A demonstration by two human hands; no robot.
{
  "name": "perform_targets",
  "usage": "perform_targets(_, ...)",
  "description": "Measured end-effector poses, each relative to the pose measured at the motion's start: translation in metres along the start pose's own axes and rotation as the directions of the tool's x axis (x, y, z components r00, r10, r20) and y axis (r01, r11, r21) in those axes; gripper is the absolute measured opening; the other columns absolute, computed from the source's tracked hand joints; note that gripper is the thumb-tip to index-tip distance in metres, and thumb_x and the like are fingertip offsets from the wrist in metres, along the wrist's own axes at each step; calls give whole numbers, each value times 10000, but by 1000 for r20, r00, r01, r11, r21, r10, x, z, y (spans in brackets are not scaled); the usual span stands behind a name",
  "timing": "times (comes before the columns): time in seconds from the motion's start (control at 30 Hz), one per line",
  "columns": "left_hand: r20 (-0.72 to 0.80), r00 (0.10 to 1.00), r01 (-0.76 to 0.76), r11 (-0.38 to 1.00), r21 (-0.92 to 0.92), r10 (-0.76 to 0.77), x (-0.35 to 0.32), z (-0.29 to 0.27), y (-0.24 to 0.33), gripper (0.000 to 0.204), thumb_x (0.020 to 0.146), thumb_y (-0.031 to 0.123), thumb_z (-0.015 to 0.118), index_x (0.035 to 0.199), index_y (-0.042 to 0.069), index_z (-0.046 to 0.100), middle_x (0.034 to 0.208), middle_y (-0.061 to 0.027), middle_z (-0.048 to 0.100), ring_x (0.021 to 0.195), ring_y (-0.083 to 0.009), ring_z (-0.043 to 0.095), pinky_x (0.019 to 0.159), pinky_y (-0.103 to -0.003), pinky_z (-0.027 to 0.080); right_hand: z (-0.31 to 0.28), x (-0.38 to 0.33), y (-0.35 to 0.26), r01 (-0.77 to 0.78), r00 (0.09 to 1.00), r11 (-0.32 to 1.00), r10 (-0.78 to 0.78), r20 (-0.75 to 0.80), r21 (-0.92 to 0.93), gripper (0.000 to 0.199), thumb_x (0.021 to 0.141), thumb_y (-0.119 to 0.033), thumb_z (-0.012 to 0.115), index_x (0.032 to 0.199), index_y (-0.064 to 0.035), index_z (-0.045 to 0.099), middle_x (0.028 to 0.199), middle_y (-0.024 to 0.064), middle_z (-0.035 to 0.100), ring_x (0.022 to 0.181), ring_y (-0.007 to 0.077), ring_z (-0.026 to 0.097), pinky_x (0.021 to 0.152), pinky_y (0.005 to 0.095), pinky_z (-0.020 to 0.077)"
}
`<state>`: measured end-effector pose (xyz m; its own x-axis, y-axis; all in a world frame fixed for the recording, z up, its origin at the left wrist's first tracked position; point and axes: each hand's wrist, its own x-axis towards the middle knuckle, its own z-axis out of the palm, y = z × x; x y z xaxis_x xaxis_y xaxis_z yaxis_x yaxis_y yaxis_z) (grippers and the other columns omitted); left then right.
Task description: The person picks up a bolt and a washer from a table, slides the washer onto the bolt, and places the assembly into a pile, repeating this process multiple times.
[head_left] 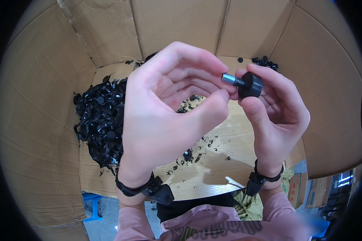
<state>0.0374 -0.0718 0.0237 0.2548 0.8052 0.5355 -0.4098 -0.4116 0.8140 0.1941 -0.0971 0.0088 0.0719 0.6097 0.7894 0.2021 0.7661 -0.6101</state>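
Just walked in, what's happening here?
A person's right hand holds a black cylindrical knob with a threaded metal stud pointing toward the left hand. Its fingertips are at the stud; whether they grip it isn't clear. A heap of black parts lies on the table's left side, small dark scraps across the middle.

Stud point(229, 78): bright metal, threads ridged and shiny; darker toward the cap point(252, 85). Cap black, smooth, low sheen; rubber or plastic, can't tell which. Heap point(99, 110): black, ragged surface, glossy in places, small metallic glints. Table point(233, 174): pale wood-look top, fine grain, satin, some glare. Walls point(330, 108): brown cardboard, matt, creased at folds. Straps point(134, 190): black, mostly matt, rough-edged. Shirt point(138, 225): pink cloth, matt, printed chest. Stool point(93, 205): blue plastic, smooth. Green cloth point(247, 207): crumpled, dull.
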Motion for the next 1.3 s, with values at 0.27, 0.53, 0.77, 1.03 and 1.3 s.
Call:
perform_targets(0.27, 75, 997, -27, 998, 57, 22, -1, -2, 6, 215, 745, -60, 630, 952, -52, 570, 881, -135, 649, 804, -158, 650, 751, -256, 528, -11, 0, -5, -234, 966, 965, 218, 136, 118, 468, 906, -383, 585, 1004, 75, 597, 787, 94, 648, 614, 111, 629, 468, 193, 467)
perform_targets(0.53, -30, 998, 56, 998, 22, -56, 0, 0, 5, 143, 776, -5, 607, 906, -55, 577, 837, -153, 656, 742, -175, 661, 697, -275, 548, -13, 7, -6, -89, 979, 993, 72, 191, 83, 445, 883, -249, 646, 1149, 85, 520, 1095, 189, 600, 917, 169, 634, 763, 221, 506)
perform_targets(0.77, 39, 997, 72, 997, 7, -72, 0, -6, 2, 147, 767, 17, 609, 896, -46, 575, 847, -152, 655, 761, -177, 655, 709, -283, 542, -14, 5, -10, -124, 977, 985, 100, 187, 123, 403, 801, -33, 703, 1140, 95, 526, 1070, 201, 608, 947, 201, 639, 826, 267, 525)
perform_targets(1.03, 89, 994, 61, 996, 65, -66, 1, -12, -2, 168, 751, -16, 637, 901, -37, 563, 855, -136, 644, 768, -153, 644, 715, -258, 533, -13, 5, -9, -137, 972, 988, 119, 202, 77, 370, 804, -14, 695, 1117, 104, 537, 1030, 195, 622, 909, 206, 651, 800, 268, 532)
perform_targets(1.3, 91, 995, 37, 997, 64, -43, 2, -11, -4, 235, 735, -27, 687, 935, -23, 564, 893, -109, 638, 808, -133, 632, 742, -240, 521, -8, 4, -7, -114, 982, 990, 99, 160, 83, 366, 805, -23, 700, 1112, 96, 541, 1005, 177, 639, 887, 188, 655, 792, 250, 529)
